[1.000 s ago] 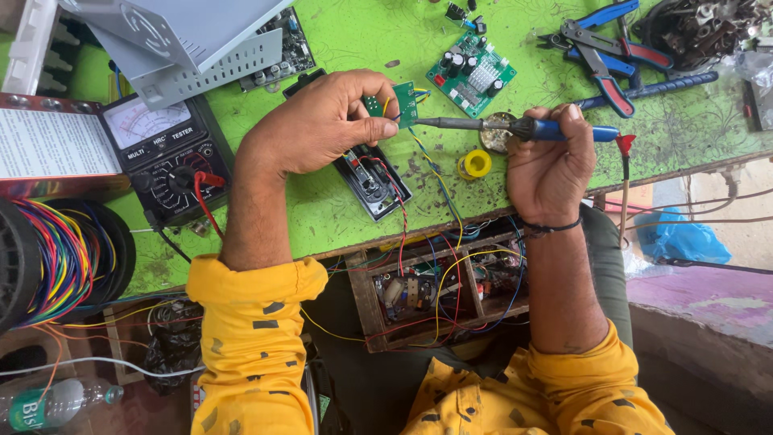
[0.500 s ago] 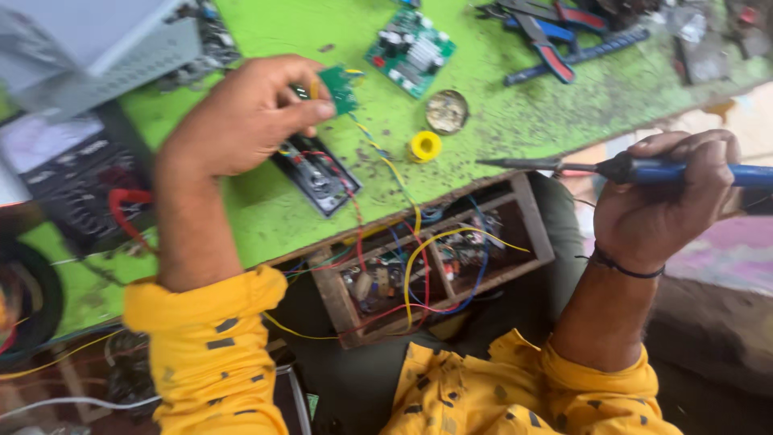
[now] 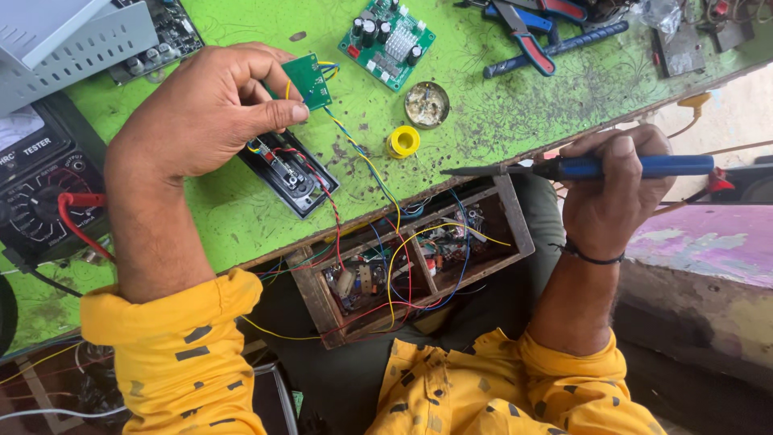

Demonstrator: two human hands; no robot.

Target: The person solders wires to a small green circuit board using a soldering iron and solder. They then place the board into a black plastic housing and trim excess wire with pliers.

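**Small green board pinched over the bench, soldering iron held off to the right**

Left hand (image 3: 201, 113) raised over the green table (image 3: 499, 113), thumb and fingers pinching a small green circuit board (image 3: 308, 79) by its left edge. Coloured wires (image 3: 362, 161) trailing from that board toward the near right, down into an open wooden box (image 3: 411, 258) crammed with parts and more wiring, sitting at the near edge of the table above the lap. Just near of the pinched board, flat on the table, a black rectangular module (image 3: 291, 173) with red wires across it.

Right hand (image 3: 616, 189) clenched around the blue handle of a soldering iron (image 3: 580, 167), held level past the table's near edge, tip pointing left above the box's right end, touching nothing visible.

Between the hands on the table: a yellow solder spool (image 3: 403, 142), a round flux tin (image 3: 427, 104) just beyond it, a larger green circuit board (image 3: 386, 42) farther still. Far right, red-and-blue pliers (image 3: 523, 32). Far left, a black multimeter (image 3: 40, 193) with a red lead plugged in.
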